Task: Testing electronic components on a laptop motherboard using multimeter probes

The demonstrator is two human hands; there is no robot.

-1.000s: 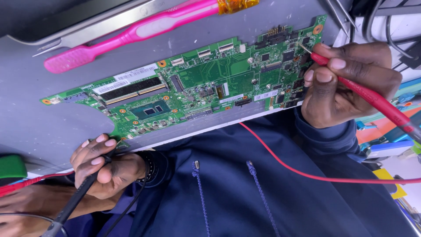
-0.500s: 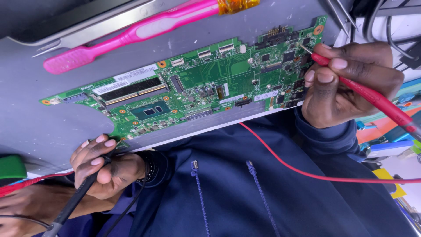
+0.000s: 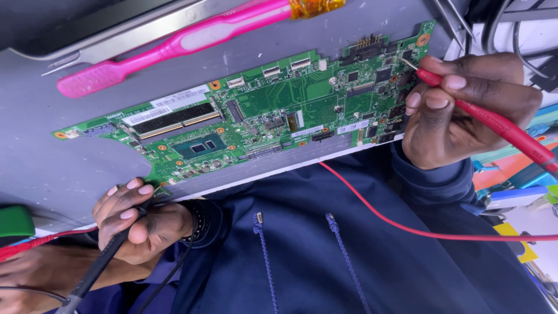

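Note:
A green laptop circuit board (image 3: 273,110) lies on a grey mat (image 3: 46,163) in front of me. My right hand (image 3: 465,110) grips a red test probe (image 3: 500,125), and its metal tip touches the board's upper right corner. A red lead (image 3: 407,227) runs from it across my dark blue hoodie. At the mat's near edge my left hand (image 3: 136,224) holds a black test probe (image 3: 96,270). Its tip sits by the board's lower left corner, hidden under my fingers.
A pink toothbrush (image 3: 174,43) lies beyond the board, next to a silver laptop edge (image 3: 116,32). A green object (image 3: 14,221) sits at the far left. A bare forearm (image 3: 29,279) shows at the lower left. Cables and colourful items crowd the right side (image 3: 523,174).

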